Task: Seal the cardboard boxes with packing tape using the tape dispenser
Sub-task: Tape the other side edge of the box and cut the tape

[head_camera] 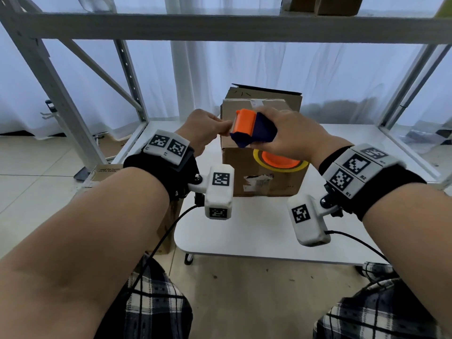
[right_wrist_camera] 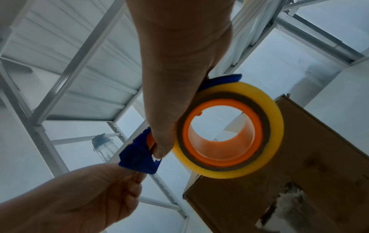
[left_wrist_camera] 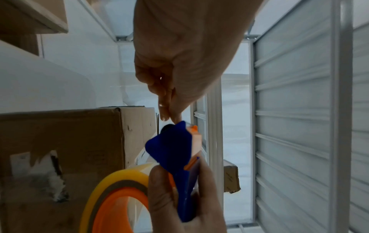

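Note:
A brown cardboard box (head_camera: 261, 113) stands on the white table (head_camera: 244, 236), its top flaps down with old tape on them. In front of the box my right hand (head_camera: 281, 137) grips the blue and orange tape dispenser (head_camera: 253, 129), which carries a yellowish tape roll (right_wrist_camera: 259, 100) on an orange core. My left hand (head_camera: 223, 128) pinches the tape end at the dispenser's front edge with thumb and forefinger (left_wrist_camera: 169, 115). The clear tape itself is hard to make out. Both hands are held above the table, just short of the box's near face (left_wrist_camera: 69, 141).
A grey metal shelf frame (head_camera: 220, 28) surrounds the table, with cardboard boxes (head_camera: 337, 4) on its upper shelf. Another cardboard box (head_camera: 107, 172) sits on the floor at the left. White curtains hang behind. A clear bottle (right_wrist_camera: 103, 146) hangs from the frame.

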A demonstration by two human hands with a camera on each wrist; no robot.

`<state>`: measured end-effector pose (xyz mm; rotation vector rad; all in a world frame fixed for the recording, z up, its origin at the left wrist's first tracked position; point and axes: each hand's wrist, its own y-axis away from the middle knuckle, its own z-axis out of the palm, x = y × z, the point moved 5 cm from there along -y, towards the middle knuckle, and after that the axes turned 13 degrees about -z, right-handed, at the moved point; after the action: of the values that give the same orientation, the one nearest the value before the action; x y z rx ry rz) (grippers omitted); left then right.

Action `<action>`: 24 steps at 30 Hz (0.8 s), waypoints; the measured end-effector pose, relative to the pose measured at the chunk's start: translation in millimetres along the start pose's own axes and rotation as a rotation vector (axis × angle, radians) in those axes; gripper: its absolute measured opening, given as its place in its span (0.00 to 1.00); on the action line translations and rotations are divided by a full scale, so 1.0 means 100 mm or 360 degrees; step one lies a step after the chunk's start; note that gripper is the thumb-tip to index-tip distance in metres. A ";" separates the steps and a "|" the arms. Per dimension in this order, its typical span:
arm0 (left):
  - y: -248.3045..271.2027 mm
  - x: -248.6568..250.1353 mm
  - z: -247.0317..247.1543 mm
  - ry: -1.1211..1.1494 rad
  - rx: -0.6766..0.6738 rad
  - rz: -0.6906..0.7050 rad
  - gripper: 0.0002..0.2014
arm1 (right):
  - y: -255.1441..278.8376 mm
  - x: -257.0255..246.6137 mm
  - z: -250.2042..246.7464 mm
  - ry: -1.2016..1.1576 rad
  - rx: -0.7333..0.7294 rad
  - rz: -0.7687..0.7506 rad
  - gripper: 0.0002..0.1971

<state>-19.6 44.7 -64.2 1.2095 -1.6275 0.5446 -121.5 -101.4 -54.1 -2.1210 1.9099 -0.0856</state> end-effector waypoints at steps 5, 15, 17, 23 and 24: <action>-0.20 -0.20 -0.24 -0.0135 0.0158 -0.0098 0.13 | 0.12 0.21 -0.01 0.0219 -0.0266 0.0113 0.42; -0.37 -0.53 -0.28 -0.0136 0.0252 -0.0272 0.17 | -0.11 0.14 -0.02 0.0668 -0.0480 0.0085 0.34; -0.40 -0.59 -0.25 -0.0204 0.0246 -0.0309 0.21 | -0.18 0.10 -0.04 0.0722 -0.0531 0.0057 0.33; -0.47 -0.57 -0.20 -0.0224 0.0329 -0.0263 0.19 | -0.33 0.04 -0.15 0.0839 -0.0607 0.0013 0.32; -0.49 -0.55 -0.20 -0.0230 0.0327 -0.0261 0.19 | -0.35 0.04 -0.16 0.0851 -0.0621 0.0014 0.31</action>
<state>33.1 66.1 -115.2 1.5507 -1.6025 0.5398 -91.3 -105.0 -30.9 -2.5353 2.3942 -0.3328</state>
